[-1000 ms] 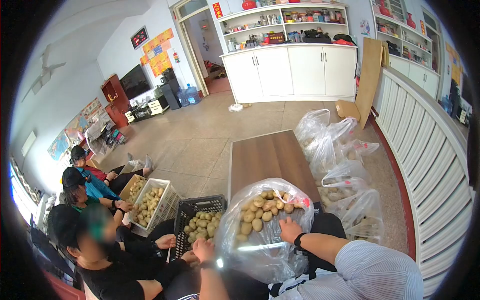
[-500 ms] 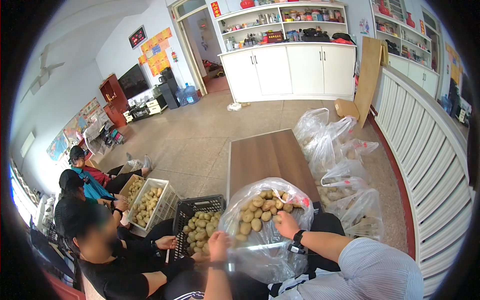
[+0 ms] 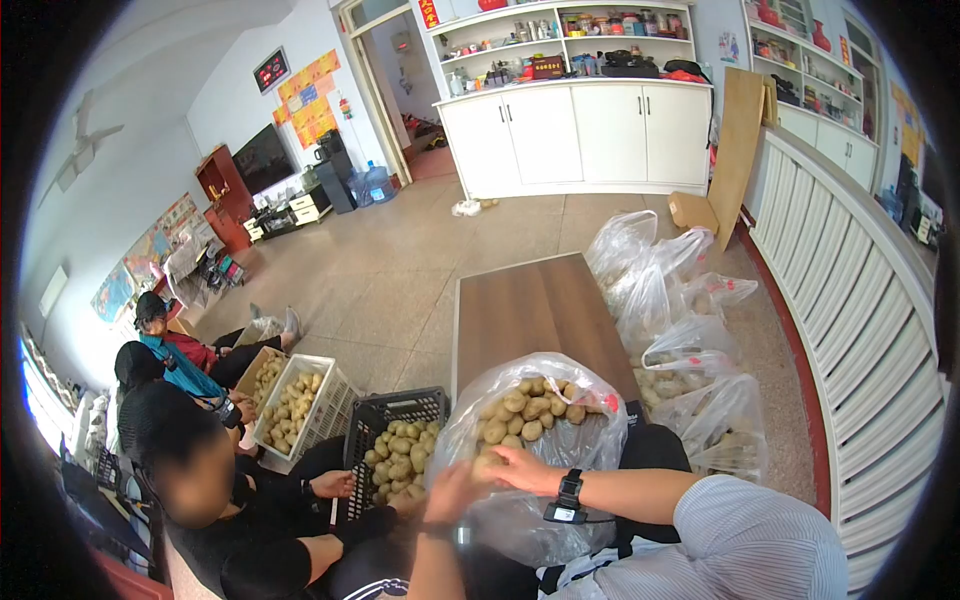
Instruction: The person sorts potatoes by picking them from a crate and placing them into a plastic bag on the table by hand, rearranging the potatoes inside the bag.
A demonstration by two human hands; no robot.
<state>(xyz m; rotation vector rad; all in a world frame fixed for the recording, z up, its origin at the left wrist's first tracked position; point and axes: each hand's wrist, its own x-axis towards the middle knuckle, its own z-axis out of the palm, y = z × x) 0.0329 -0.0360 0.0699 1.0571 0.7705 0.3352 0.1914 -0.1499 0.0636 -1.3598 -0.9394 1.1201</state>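
Note:
A clear plastic bag (image 3: pixel 540 515) of potatoes (image 3: pixel 530 408) lies open in front of me, against the near end of a brown wooden table (image 3: pixel 530 310). Over the bag's left part, my right hand (image 3: pixel 522 470) has its fingers closed on a potato (image 3: pixel 486 466). My left hand (image 3: pixel 453 490) is close beside that potato at the bag's left edge; motion blurs its fingers, and whether it holds anything cannot be made out. A black crate (image 3: pixel 402 402) with potatoes stands left of the bag.
A co-worker in black (image 3: pixel 240 540) sits close on my left, hands by the black crate. Further left are more people, a white crate (image 3: pixel 345 400) and a box of potatoes. Tied plastic bags (image 3: pixel 650 275) line the table's right side, beside a white railing (image 3: pixel 830 290).
My right hand has moved left from inside the bag and now has a potato. My left hand has come from the black crate's side towards it. The nearest co-worker leans slightly differently.

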